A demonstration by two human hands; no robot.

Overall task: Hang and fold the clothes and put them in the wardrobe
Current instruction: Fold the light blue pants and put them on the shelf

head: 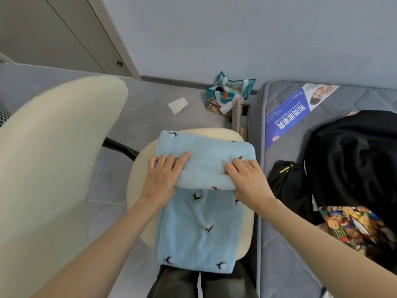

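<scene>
Blue garment (199, 229) lies on the cream chair seat (138, 168), far half doubled over toward the near side. Left hand (165, 175) flat on the fold's left end, fingers straight. Right hand (247, 181) pinches the fold's right end, thumb underneath. Mattress (279, 244) right, with black clothes (354, 160). Teal bag (229, 93) on the far floor.

Pale blue wall (236, 35), grey floor (163, 97), cream chair (53, 147), grey mattress (279, 117)

A tall cream padded chair back (53, 158) blocks the left. The round cream seat (137, 190) is covered by pale blue fleece cloth (199, 233). On the right, a grey quilted mattress (279, 244) heaped with black clothes (354, 158) presses close. Beyond the seat, grey floor (150, 112) lies open.
</scene>
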